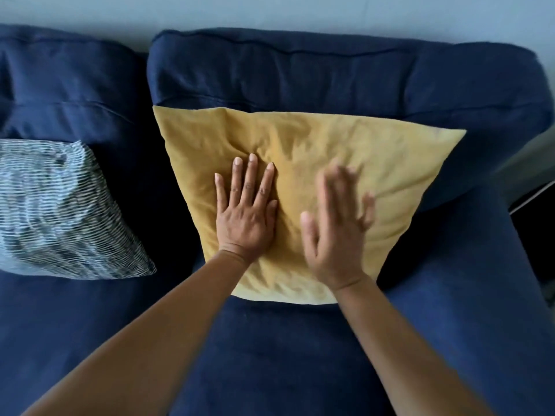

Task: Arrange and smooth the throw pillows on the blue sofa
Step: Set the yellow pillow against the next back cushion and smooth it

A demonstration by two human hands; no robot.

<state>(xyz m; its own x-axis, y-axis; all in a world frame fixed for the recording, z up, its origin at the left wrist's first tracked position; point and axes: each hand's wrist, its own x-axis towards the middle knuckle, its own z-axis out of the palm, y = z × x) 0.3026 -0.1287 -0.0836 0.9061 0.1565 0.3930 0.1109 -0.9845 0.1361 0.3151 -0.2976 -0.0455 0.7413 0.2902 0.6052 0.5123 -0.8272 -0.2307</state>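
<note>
- Blue sofa (300, 355) carries the yellow pillow (345, 151) against its right back cushion; striped pillow (60, 211) sits left.
- Left hand (244, 217) presses flat, fingers spread; right hand (336, 232) open, blurred.
- Best stroke outward toward the corners, evenly.

— How many throw pillows are showing?
— Two are sitting on the seat: one yellow pillow (300, 181) and one striped grey-and-white pillow (60, 211), which the left edge is cutting off.
— And sofas?
— One blue sofa (270, 355) is filling the view. Two back cushions are showing on it, a left back cushion (66, 85) and a right back cushion (330, 73).
— Hands?
— Two bare ones are showing, a left hand (244, 219) and a right hand (336, 235), each coming in on one forearm, so two forearms. Five fingers are showing on the left; blur is smearing the right, so its fingers are not counting cleanly.
</note>
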